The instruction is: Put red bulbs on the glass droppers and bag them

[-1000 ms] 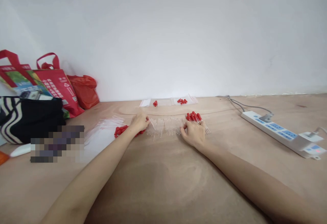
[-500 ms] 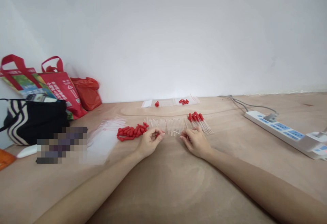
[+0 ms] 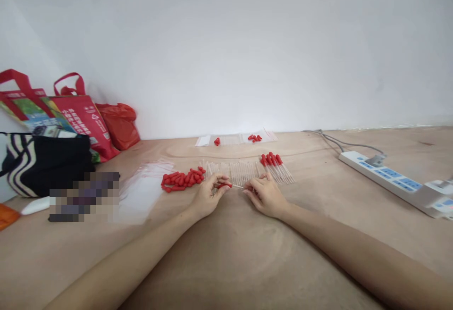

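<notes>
My left hand (image 3: 208,194) pinches a red rubber dropper bulb (image 3: 225,186) between thumb and fingers. In my right hand (image 3: 265,195) is a thin clear dropper tube (image 3: 238,186), pointing left, its end meeting the bulb's mouth. How far the tube sits inside the bulb I cannot tell. Left of my hands lies a pile of red bulbs (image 3: 182,180). Behind them, clear tubes (image 3: 240,172) lie in a row on the table. Several droppers with red bulbs fitted (image 3: 278,166) lie side by side just beyond my right hand.
Clear plastic bags (image 3: 141,192) lie on the left of the wooden table (image 3: 226,263). By the wall are bags holding red bulbs (image 3: 255,138). A power strip (image 3: 385,178) with a cable is at right. A black bag (image 3: 53,163) and red shopping bags (image 3: 85,121) stand at left.
My hands have come closer together. The tube in my right hand has moved left to the red bulb, which now shows more between my left fingers. The view has shifted slightly.
</notes>
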`<state>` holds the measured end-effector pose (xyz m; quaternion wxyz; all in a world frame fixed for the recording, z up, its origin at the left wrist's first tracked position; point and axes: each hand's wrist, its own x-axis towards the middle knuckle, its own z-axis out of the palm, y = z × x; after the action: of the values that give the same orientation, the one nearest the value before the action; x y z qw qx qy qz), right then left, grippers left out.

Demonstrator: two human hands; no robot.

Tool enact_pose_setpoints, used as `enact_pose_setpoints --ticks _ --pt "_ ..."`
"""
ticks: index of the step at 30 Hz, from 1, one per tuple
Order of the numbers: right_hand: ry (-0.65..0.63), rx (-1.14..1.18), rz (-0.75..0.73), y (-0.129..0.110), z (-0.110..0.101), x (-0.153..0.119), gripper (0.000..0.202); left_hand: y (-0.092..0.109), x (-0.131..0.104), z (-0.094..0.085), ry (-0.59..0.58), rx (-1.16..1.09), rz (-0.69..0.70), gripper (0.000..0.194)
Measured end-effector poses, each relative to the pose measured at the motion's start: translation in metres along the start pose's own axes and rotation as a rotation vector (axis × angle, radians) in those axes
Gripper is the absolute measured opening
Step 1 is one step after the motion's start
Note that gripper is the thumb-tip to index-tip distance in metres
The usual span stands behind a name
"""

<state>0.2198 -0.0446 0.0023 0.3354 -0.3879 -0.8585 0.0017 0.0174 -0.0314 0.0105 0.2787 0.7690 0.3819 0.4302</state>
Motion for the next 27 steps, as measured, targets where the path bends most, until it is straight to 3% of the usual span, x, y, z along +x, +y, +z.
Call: enact_pose_setpoints --ticks 8,15,21,27 --pt "-0.048 0.037 -0.057 0.007 0.0 -0.001 0.016 0.008 0.001 -0.003 -0.103 0.198 0.153 0.014" --pt "-0.07 0.015 -0.062 0.01 -0.003 0.002 0.017 0.013 -0.001 -0.002 -0.185 0.268 0.18 0.017" --pt "-0.061 -0.054 -0.059 0.005 -0.007 0.002 0.02 0.013 -0.004 -0.001 -0.155 0.347 0.207 0.019" --pt "-0.042 -0.086 -0.072 -0.001 -0.007 0.0 0.024 0.012 -0.005 0.001 -0.188 0.392 0.338 0.02"
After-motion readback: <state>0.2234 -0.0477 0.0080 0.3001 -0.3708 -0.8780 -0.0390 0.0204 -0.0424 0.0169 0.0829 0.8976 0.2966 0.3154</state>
